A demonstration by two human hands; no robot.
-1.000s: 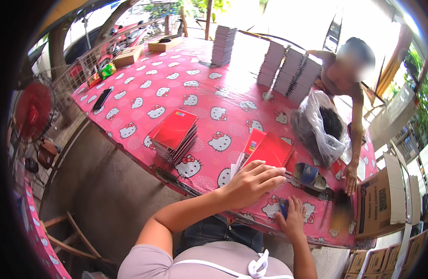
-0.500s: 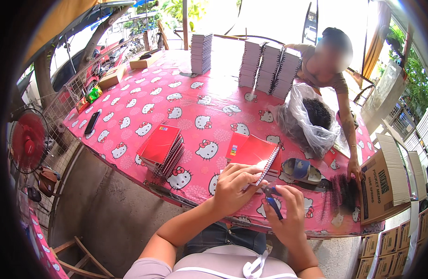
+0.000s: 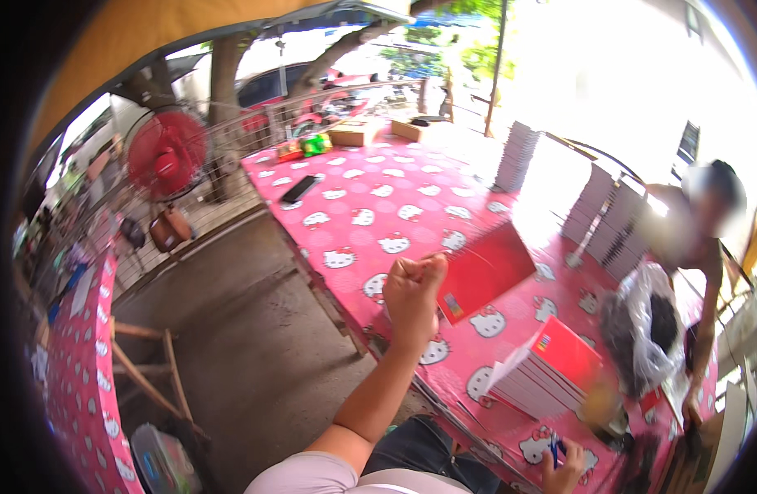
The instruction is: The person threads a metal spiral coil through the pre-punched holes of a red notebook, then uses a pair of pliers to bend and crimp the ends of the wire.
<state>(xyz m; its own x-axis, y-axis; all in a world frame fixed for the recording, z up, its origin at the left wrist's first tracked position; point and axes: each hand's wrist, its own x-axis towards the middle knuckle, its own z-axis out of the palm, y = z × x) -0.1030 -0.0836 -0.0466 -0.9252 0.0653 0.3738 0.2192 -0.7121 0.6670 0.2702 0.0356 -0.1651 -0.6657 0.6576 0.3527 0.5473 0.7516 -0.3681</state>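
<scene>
left hand (image 3: 415, 298) raised over the near edge of the pink-covered table (image 3: 355, 237); fingers curled tight, thumb closed against them. a red notebook (image 3: 492, 276) appears to be gripped there by its left edge, cover up, tilted; the exact finger contact is blurred. by the right hand (image 3: 566, 466), low near the table edge, a blue-handled tool (image 3: 554, 449) is held loosely, fingers partly bent around it; how far its jaws are parted cannot be told. between the hands, nearer the right, a pile of red notebooks (image 3: 551, 366) is seen on the cloth. beyond it, a clear plastic bag (image 3: 639, 356) is filled with dark material. at far right, a co-worker's arm (image 3: 706, 337) is extended downward beside the bag.
</scene>
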